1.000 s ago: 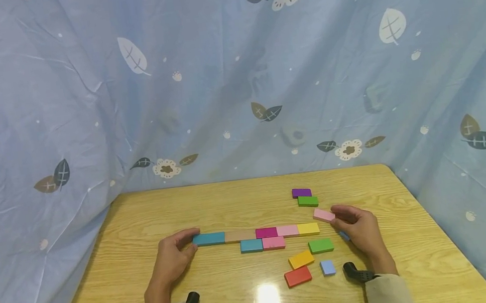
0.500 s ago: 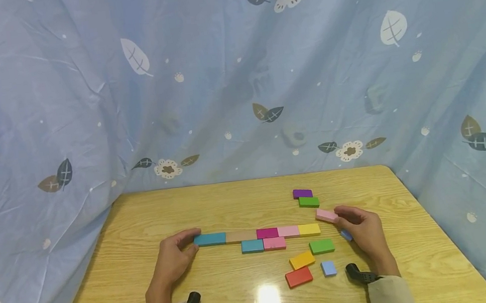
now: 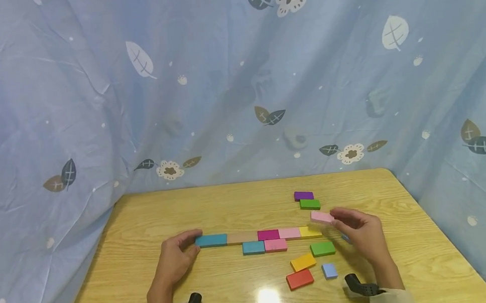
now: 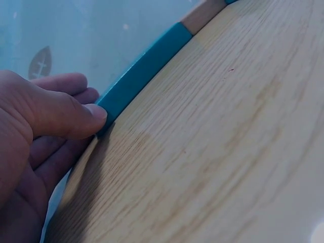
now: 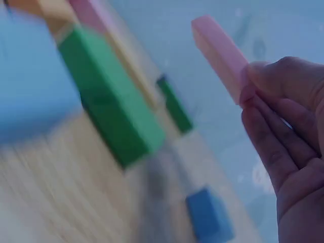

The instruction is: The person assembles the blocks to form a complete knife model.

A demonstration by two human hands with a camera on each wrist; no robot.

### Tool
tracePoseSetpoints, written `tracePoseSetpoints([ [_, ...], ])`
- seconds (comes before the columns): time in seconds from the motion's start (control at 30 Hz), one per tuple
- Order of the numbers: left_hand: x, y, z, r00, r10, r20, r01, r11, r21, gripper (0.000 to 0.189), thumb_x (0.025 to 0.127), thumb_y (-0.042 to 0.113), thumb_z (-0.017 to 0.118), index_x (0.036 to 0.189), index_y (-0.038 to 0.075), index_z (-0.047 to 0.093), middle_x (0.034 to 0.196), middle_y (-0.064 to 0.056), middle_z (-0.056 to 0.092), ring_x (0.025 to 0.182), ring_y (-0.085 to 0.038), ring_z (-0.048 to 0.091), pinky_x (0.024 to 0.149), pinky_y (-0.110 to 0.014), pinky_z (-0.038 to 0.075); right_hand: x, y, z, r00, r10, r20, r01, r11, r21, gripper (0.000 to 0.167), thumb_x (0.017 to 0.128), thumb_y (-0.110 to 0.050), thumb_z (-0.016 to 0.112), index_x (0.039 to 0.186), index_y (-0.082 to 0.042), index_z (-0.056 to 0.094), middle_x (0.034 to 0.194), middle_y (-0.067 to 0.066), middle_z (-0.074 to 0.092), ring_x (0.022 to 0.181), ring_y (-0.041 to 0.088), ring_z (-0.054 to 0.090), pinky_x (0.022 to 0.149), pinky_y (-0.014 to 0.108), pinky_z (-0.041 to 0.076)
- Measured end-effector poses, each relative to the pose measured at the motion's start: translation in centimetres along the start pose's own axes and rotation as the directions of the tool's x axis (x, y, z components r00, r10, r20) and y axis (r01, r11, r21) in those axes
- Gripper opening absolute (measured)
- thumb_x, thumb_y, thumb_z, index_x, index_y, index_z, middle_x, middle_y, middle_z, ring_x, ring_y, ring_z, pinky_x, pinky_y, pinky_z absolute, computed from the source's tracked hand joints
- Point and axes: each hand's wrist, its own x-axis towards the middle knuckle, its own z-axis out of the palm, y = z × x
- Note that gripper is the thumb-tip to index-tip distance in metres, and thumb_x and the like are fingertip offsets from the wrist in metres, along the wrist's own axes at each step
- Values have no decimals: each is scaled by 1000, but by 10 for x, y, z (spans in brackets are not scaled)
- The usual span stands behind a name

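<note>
My right hand pinches one end of a pink block between thumb and fingers. In the right wrist view this pink block is raised off the table. In the head view it overlaps the right end of the yellow block. My left hand grips the left end of a long teal block lying on the table, its thumb on the near side in the left wrist view. From there a row runs right: a tan block, a magenta block, another pink block, then the yellow one.
Against the row's near side lie a short teal block and a pink block. Nearer lie green, orange, red and light blue blocks. Purple and green blocks lie behind. A blue block is partly hidden by my right hand.
My right hand has moved slightly left with the pink block, which now comes over the yellow block's end. My left hand stays at the long teal block. The head view has shifted slightly.
</note>
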Motion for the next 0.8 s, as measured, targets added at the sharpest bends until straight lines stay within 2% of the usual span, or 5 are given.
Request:
tracePoseSetpoints([
  [0.2,0,1,-1,1000,-17,9,17,1000,-8,44,95,-8,77,137,7,76,139,-11,76,134,-34,71,117,-52,55,-12,-32,24,988,-116,102,116,993,1,25,95,0,84,120,-4,83,118,15,83,108,6,79,99,15,60],
  [0.37,0,1,-1,1000,-21,2,21,1000,-10,45,95,-8,77,137,7,76,139,-11,76,135,-34,71,117,-52,54,-25,-50,56,967,-147,207,149,989,5,24,94,-6,86,118,-8,84,113,4,85,105,14,82,99,20,62],
  [0.5,0,2,-2,1000,-12,-3,12,1000,-4,44,95,-8,77,136,6,76,139,-12,76,135,-36,71,117,-51,55,-34,-58,82,946,-169,275,172,985,13,23,93,-7,87,116,-10,85,111,-3,85,103,14,82,99,27,65],
  [0.67,1,1,-1,1000,-3,-2,3,1000,1,44,95,-8,78,136,7,77,139,-12,76,134,-35,71,117,-52,55,-44,-62,108,914,-235,331,234,971,42,23,93,-1,86,115,-6,85,110,0,85,100,15,82,95,35,68],
  [0.8,2,0,0,1000,0,2,0,1000,-1,45,95,-8,78,137,9,77,140,-11,76,134,-34,71,116,-52,55,-50,-64,122,909,-219,355,237,971,-8,23,91,-1,87,112,-9,86,109,-2,85,102,13,81,93,32,68],
])
